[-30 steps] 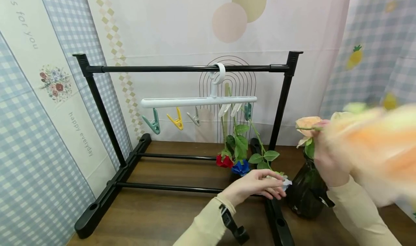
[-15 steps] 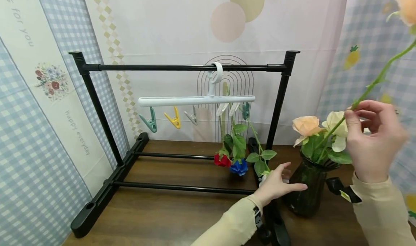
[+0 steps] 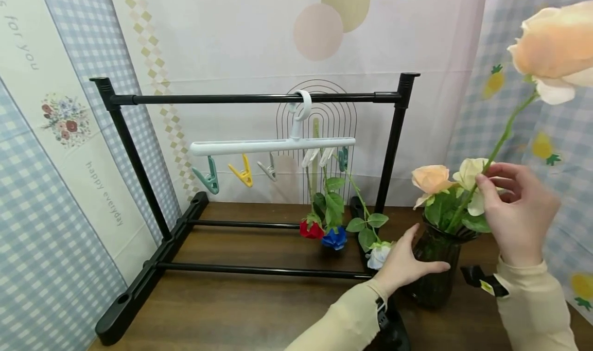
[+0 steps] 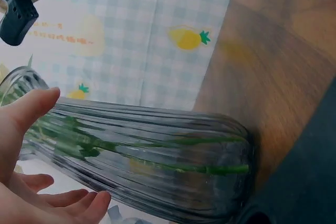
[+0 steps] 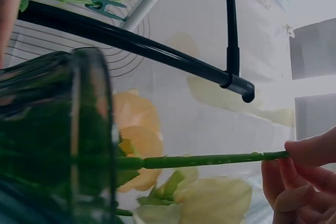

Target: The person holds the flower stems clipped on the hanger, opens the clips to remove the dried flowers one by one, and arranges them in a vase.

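My right hand (image 3: 523, 212) pinches the green stem of a tall peach rose (image 3: 556, 47) between thumb and fingers. The stem slants down into the mouth of a dark ribbed glass vase (image 3: 433, 274), where a second peach rose (image 3: 433, 180) and a cream rose (image 3: 470, 173) stand. In the left wrist view, stems (image 4: 210, 169) show through the vase's clear wall. My left hand (image 3: 405, 263) is spread at the vase's near left side, thumb and fingers apart around its upper part. Whether it touches the glass I cannot tell.
A white hanger (image 3: 273, 145) with several clips hangs from a black rack (image 3: 259, 99). A red rose (image 3: 311, 229), a blue rose (image 3: 334, 238) and a white flower (image 3: 379, 256) hang head down from it, close to my left hand.
My right hand brought the peach rose back from the lower right and upright, its stem in the vase, then lowered it a little. My left hand moved right, to the vase.
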### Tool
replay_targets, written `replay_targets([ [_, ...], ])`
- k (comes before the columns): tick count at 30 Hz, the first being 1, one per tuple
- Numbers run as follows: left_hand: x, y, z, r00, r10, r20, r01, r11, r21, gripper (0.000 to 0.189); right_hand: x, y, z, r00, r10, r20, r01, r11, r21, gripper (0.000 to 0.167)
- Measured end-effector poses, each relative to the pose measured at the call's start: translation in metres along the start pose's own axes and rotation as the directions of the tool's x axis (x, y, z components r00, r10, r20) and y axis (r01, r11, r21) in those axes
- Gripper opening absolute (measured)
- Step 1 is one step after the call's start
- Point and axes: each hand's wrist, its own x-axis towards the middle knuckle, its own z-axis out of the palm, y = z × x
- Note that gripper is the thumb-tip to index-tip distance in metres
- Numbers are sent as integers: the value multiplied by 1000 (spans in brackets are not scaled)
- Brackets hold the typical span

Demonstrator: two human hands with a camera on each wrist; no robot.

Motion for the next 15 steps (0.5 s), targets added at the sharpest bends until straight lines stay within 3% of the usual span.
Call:
replay_targets([
  [5,0,-1,8,997,71,-40,-64,987,145,90,-7,9,-3,996,85,25,-85,996,6,11],
  [11,0,-2,16,986,137,-91,-107,953,284,84,-18,18,-8,993,94,75,-89,994,-64,19],
  [15,1,-4,18,977,179,-114,-135,938,319,79,-28,22,-8,987,99,126,-89,992,-85,22],
])
